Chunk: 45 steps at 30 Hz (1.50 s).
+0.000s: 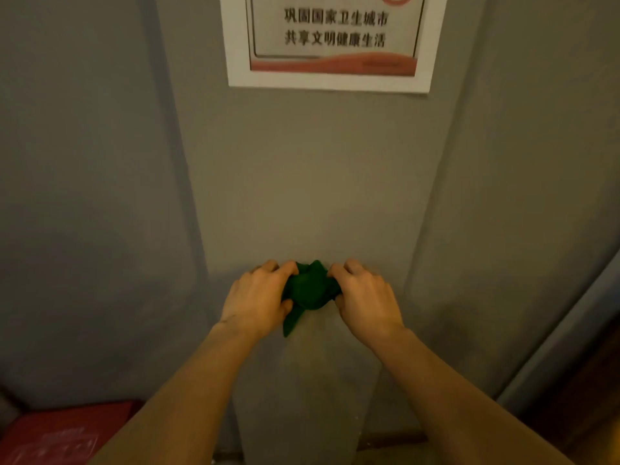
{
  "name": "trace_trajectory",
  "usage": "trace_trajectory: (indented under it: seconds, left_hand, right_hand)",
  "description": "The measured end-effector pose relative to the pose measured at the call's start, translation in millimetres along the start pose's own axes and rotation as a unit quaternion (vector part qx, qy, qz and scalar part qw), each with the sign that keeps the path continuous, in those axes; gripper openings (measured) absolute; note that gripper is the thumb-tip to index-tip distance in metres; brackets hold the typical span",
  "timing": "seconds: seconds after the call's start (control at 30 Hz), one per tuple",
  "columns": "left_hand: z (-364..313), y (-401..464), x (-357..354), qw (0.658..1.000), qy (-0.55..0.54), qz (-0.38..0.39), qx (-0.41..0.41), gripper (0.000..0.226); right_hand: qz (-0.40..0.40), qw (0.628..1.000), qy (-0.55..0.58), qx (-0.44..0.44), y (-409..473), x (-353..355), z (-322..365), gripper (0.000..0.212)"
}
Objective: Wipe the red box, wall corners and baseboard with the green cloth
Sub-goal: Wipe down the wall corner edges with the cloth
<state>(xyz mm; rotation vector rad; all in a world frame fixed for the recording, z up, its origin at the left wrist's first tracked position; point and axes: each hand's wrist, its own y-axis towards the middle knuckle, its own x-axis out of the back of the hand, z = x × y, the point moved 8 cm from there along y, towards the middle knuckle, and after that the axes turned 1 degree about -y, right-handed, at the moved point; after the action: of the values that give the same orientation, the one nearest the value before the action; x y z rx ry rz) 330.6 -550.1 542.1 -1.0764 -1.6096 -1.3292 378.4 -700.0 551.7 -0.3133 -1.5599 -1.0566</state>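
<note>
Grey wall column under a white notice, red box low left and partly cut off, left hand and right hand both gripping the bunched green cloth, seemingly against the column.

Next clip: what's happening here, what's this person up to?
A person stands facing a grey wall, holding a bunched green cloth between both hands. The left hand and right hand each grip a side of it, right in front of the wall column below a poster. The red box sits low at the left, untouched at this moment. Whether the cloth touches the wall is unclear.
</note>
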Motion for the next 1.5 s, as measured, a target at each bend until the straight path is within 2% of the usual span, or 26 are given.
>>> trace_trajectory:
  seconds: [0.3, 0.53, 0.73, 1.1, 1.5]
  left_hand:
    - [-14, -22, -85, 0.998, -0.01, 0.042, 0.046, 0.045]
    - [7, -60, -176, 0.995, -0.019, 0.072, 0.059, 0.052]
    - [38, -97, -255, 0.994, -0.039, 0.08, 0.064, 0.048]
    - [92, -176, -457, 0.988, -0.067, 0.127, 0.05, 0.05]
    - [129, -231, -676, 0.987, -0.073, 0.137, 0.045, 0.048]
  right_hand:
    - [0.054, 0.998, 0.03, 0.011, -37, -70, -35, 0.035]
    - [0.102, 0.994, 0.045, 0.008, -82, -157, -35, 0.037]
    - [0.128, 0.99, 0.066, -0.009, -117, -241, -27, 0.034]
    - [0.18, 0.98, 0.077, -0.031, -212, -446, -27, 0.037]
    - [0.187, 0.978, 0.083, -0.039, -299, -654, -55, 0.039]
